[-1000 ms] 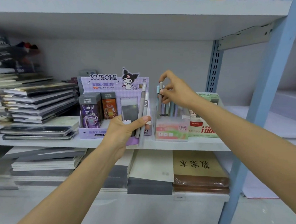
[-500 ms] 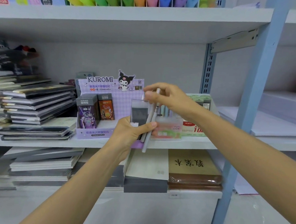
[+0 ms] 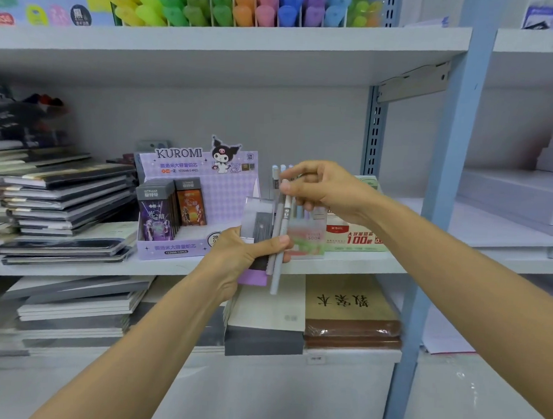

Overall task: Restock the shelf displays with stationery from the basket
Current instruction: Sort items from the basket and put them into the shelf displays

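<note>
Pens (image 3: 274,177) upright in clear box (image 3: 308,243)

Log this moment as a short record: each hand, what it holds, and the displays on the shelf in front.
left hand: grips a flat pack and two pens together
right hand: pinches the upper end of the grey pen
grey pen: near upright, lower end sticking out below the left hand
second pen: beside it, against the pack
clear pen box: on the shelf behind the hands, pens standing in it
Kuromi display: on the shelf, left of the clear box
basket: not in view
</note>
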`<state>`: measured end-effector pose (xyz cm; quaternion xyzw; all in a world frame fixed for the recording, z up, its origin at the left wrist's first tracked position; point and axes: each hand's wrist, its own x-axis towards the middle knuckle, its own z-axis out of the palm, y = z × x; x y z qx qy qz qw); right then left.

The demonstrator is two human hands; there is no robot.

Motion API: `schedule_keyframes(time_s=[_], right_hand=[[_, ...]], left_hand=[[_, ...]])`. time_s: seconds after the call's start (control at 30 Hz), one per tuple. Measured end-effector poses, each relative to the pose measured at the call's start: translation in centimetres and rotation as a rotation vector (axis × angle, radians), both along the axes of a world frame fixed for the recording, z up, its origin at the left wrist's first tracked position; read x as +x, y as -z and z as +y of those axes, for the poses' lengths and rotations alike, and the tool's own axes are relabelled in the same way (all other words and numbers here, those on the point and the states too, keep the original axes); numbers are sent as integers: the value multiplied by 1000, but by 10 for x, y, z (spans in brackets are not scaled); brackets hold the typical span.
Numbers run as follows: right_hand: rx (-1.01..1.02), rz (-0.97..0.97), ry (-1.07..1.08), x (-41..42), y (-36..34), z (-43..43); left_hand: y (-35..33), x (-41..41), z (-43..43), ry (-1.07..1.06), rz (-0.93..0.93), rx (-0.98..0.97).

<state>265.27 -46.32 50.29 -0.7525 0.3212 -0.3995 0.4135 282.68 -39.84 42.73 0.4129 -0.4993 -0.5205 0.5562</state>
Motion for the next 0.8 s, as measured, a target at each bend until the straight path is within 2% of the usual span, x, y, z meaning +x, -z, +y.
schedule_keyframes(time_s=[0.13, 0.33, 0.47, 0.53, 0.63, 0.8], right_hand=[[131, 39, -88, -6, 5, -1], [87, -77, -79, -6, 1, 2], [-46, -329, 109, -16, -21, -5], [-127, -378, 230, -20, -27, -11], [-225, -260, 360, -12, -21, -22], [-304, -83, 415, 9, -3, -38]], left_hand=[[-1, -1, -1, -59, -14, -50], [-3, 2, -4, -123, -10, -109], [-5, 14, -5, -152, 35, -110], [-4, 19, -3, -162, 31, -121], [-4, 22, -1, -184, 17, -130], [-3, 28, 3, -192, 17, -137]])
